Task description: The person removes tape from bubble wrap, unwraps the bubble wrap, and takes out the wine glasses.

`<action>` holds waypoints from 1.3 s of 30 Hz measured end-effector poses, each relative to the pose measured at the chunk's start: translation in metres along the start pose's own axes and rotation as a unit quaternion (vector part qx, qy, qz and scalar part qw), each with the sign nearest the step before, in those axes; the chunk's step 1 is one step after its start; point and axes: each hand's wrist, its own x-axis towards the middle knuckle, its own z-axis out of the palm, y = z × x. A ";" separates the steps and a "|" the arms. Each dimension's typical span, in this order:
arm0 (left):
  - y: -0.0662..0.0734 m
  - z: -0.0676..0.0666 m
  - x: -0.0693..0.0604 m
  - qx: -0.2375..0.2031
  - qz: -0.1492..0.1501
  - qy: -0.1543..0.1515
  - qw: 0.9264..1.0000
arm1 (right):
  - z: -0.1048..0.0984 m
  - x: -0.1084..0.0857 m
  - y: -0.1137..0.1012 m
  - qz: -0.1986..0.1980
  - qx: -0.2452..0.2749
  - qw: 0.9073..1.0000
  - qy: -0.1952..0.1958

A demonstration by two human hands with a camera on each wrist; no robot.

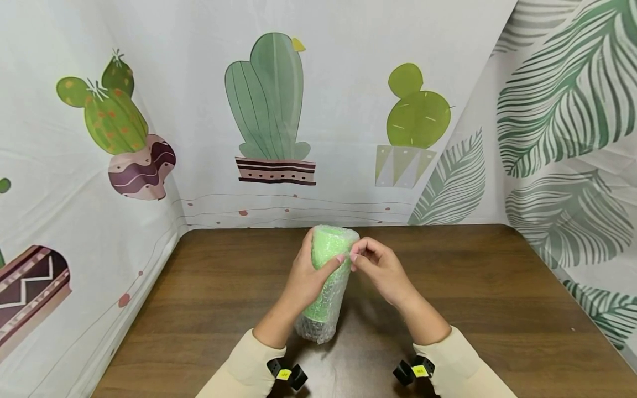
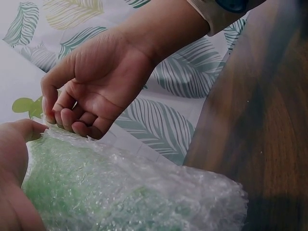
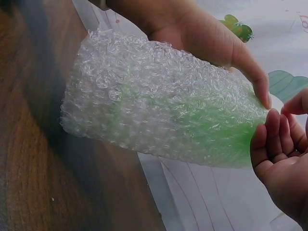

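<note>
A: Where is the cylinder (image 1: 322,301)?
B: Over the middle of the tabletop (image 1: 224,287), between the two hands, tilted, top end away from the person. Green, seen through clear bubble wrap (image 1: 314,333). The green stops short of the near end; greyish there.
A: Resting on the wood?
B: Cannot tell. Dark shadow beneath.
A: Left hand (image 1: 309,273)?
B: Clamped on the cylinder at its upper part, palm along the left side, thumb across the front. Thumb tip near the edge of the wrap.
A: And the right hand (image 1: 380,271)?
B: Grip together: thumb and forefinger pinch the wrap's edge near the top, just beside the left thumb. Other fingers curled in; the left wrist view shows this best.
A: The arms?
B: Cream sleeves (image 1: 247,365), one small black device (image 1: 288,375) with a yellow label at each wrist.
A: Surroundings?
B: Wood-grain surface, brown. White cloth (image 1: 348,33) behind, printed with potted cacti; green and grey leaf print (image 1: 562,94) to the right.
</note>
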 end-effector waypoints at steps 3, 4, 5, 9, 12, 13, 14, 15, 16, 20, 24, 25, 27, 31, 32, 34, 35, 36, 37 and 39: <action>0.000 0.000 0.000 0.001 -0.001 0.001 1.000 | 0.000 0.000 0.000 -0.003 0.005 1.000 -0.002; 0.000 0.000 0.000 0.002 -0.002 0.001 1.000 | 0.000 0.000 -0.001 -0.003 0.007 1.000 -0.002; 0.000 0.000 0.000 0.003 -0.003 0.001 1.000 | 0.000 0.000 -0.001 -0.004 0.008 1.000 -0.003; 0.000 0.000 0.000 0.003 -0.009 0.001 1.000 | 0.000 0.000 -0.001 -0.003 0.012 1.000 -0.004; 0.000 0.000 0.000 0.004 -0.014 -0.001 1.000 | 0.000 0.000 -0.001 -0.003 0.012 1.000 -0.004; 0.000 0.000 0.000 0.004 -0.015 -0.001 1.000 | 0.000 0.000 -0.001 -0.003 0.012 1.000 -0.003; 0.000 0.000 0.000 0.005 -0.016 -0.001 1.000 | 0.000 0.000 -0.001 -0.003 0.012 1.000 -0.003; 0.000 0.000 0.000 0.007 -0.016 -0.001 1.000 | 0.000 0.000 -0.001 -0.002 0.011 1.000 -0.002; 0.000 0.000 0.000 0.008 -0.017 -0.001 1.000 | 0.000 0.000 -0.001 -0.003 0.010 1.000 -0.002; 0.001 -0.001 0.001 0.007 -0.018 -0.004 1.000 | 0.000 0.000 0.000 -0.006 0.006 1.000 -0.001; 0.001 -0.001 0.001 0.002 -0.022 -0.008 1.000 | -0.001 0.000 0.001 -0.006 0.005 1.000 -0.003; 0.001 -0.001 0.001 0.001 -0.023 -0.009 1.000 | -0.001 0.000 0.001 -0.005 0.006 1.000 -0.004; 0.001 -0.001 0.001 -0.001 -0.023 -0.012 1.000 | -0.001 0.000 0.001 -0.002 0.007 1.000 -0.003; 0.002 -0.002 0.000 -0.002 -0.019 -0.016 1.000 | 0.000 0.001 0.001 -0.002 0.011 1.000 -0.002; 0.002 -0.002 0.000 -0.002 -0.020 -0.017 1.000 | 0.000 0.001 0.001 -0.002 0.011 1.000 -0.002; 0.002 -0.002 0.001 -0.004 -0.022 -0.018 1.000 | 0.000 0.001 0.001 -0.001 0.012 1.000 0.002; 0.002 -0.003 0.001 -0.007 -0.022 -0.017 1.000 | 0.000 0.001 0.001 0.001 0.011 1.000 0.004; 0.001 -0.003 0.002 -0.010 -0.020 -0.015 1.000 | 0.000 0.001 0.001 0.005 0.009 1.000 0.008; 0.001 -0.003 0.002 -0.011 -0.018 -0.010 1.000 | 0.001 0.001 0.001 0.012 0.007 1.000 0.012; 0.001 -0.003 0.002 -0.005 -0.011 0.008 1.000 | 0.001 0.002 0.001 0.026 0.005 0.999 0.018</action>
